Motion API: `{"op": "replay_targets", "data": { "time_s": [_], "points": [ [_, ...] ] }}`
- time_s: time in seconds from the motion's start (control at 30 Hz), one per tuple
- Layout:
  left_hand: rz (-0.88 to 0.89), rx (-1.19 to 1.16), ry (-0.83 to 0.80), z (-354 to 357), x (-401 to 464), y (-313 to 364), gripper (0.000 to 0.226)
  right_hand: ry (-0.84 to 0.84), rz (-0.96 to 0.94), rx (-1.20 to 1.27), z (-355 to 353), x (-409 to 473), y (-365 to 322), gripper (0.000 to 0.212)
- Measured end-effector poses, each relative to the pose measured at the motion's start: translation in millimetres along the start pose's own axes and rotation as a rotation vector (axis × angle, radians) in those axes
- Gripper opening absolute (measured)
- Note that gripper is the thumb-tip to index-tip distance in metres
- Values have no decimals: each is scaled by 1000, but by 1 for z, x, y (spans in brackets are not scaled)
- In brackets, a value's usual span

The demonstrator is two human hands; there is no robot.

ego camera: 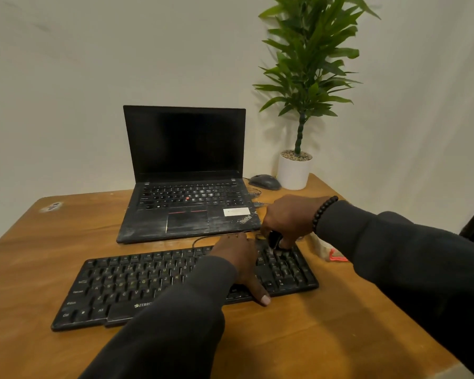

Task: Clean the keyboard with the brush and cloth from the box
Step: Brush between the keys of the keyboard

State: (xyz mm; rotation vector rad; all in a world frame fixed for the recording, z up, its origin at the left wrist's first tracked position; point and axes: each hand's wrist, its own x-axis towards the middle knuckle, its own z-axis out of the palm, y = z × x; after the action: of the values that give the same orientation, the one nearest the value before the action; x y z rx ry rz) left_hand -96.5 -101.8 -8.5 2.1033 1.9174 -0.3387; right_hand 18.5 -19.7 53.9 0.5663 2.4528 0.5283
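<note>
Brushing is under way: the right hand (286,221) grips a small black brush (273,240) on the flat black plastic keyboard (137,285); the left hand (240,265), fingers straight, steadies it. Next, probably neighbouring keys.

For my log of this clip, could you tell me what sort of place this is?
Probably a home or small office desk: a wooden table against a wall, bearing an open laptop, a mouse and a potted plant.

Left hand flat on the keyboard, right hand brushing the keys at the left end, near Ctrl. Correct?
Not quite. In the head view the right hand works the brush at the keyboard's right end, over the number pad, not the left end near Ctrl. The rest holds: the left hand lies flat on the keyboard.
</note>
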Motion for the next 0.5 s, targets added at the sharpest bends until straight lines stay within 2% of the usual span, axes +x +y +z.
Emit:
{"op": "replay_targets", "data": {
  "time_s": [0.23, 0.5],
  "points": [
    [10, 28, 11, 1, 0, -1, 114, 126, 41, -89, 8, 13, 11, 40],
    [14, 8, -17, -3, -1, -2, 110, 125, -64, -81, 10, -9, -6, 37]
  ]
}}
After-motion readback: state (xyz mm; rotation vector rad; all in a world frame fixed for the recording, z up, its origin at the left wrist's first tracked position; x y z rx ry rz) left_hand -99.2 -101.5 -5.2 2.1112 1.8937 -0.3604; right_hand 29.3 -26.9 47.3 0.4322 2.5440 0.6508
